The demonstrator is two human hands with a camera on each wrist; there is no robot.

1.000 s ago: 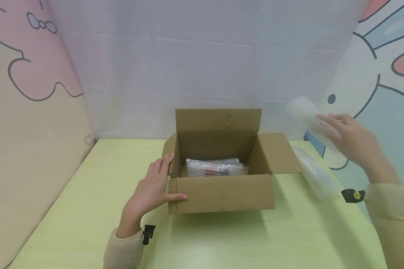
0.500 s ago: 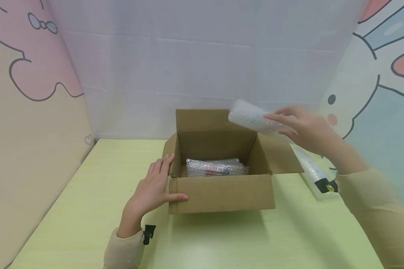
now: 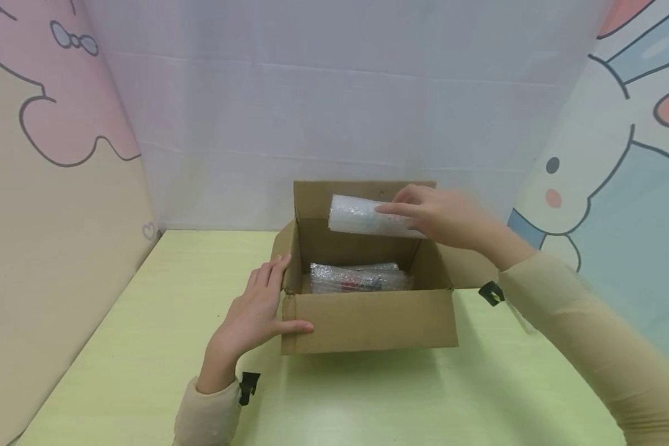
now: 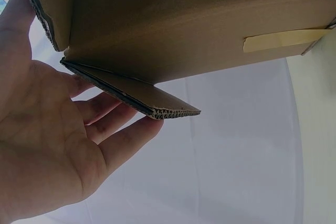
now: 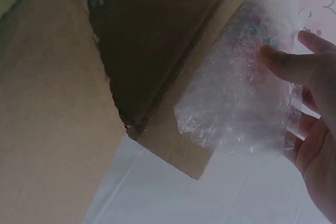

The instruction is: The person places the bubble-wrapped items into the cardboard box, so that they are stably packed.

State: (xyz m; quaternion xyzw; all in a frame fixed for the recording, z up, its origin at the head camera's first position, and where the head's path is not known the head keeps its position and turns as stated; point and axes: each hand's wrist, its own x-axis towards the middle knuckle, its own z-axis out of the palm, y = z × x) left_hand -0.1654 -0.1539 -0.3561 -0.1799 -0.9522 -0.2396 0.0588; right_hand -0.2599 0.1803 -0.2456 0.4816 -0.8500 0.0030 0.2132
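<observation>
An open cardboard box (image 3: 370, 322) stands on the table, its flaps folded outward. My left hand (image 3: 251, 316) rests at its near left corner, fingers against the left flap and thumb across the front flap. In the left wrist view the fingers reach under the flap (image 4: 131, 95). Between thumb and fingers my right hand (image 3: 446, 217) holds a bubble-wrapped bundle (image 3: 354, 215), lying level above the box's opening. The right wrist view shows pink and teal patches through its wrap (image 5: 241, 72). Inside the box lie bubble-wrapped packages (image 3: 362, 279), one with a red and dark patch.
Pale yellow-green tabletop (image 3: 161, 322) surrounds the box. A white sheet (image 3: 245, 124) hangs behind it, with cartoon-printed walls (image 3: 607, 204) on both sides. The box's right flap (image 3: 471, 266) sticks out under my right forearm.
My right hand has carried the bubble-wrapped bundle leftward from beyond the right flap to over the box. The right sleeve now covers most of another wrapped package on the table. The left hand stays put.
</observation>
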